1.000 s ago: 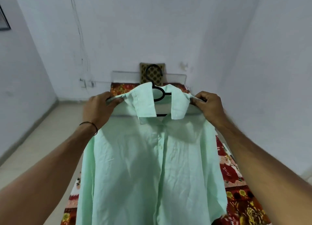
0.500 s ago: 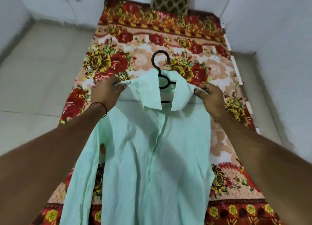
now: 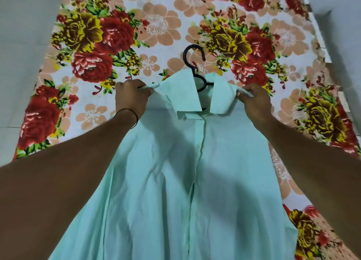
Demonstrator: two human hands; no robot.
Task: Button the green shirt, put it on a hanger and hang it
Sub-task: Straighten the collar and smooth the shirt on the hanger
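The pale green shirt [image 3: 175, 171] hangs on a black hanger [image 3: 193, 64], front buttoned, collar spread open. Only the hanger's hook and a piece of its neck show above the collar; the rest is hidden inside the shirt. My left hand [image 3: 130, 99] grips the shirt's left shoulder, fingers curled round the cloth. My right hand [image 3: 254, 101] pinches the right shoulder in the same way. I hold the shirt up over the floral mattress [image 3: 97, 54], its lower part running out of the bottom of the view.
The flowered mattress lies on a grey floor [image 3: 21, 44], which shows along its left side. A pale wall [image 3: 343, 35] runs along the right edge of the mattress.
My view has tipped down from the far wall to the mattress. Both hands keep their hold on the shoulders, and the shirt on its hanger has come lower over the bed.
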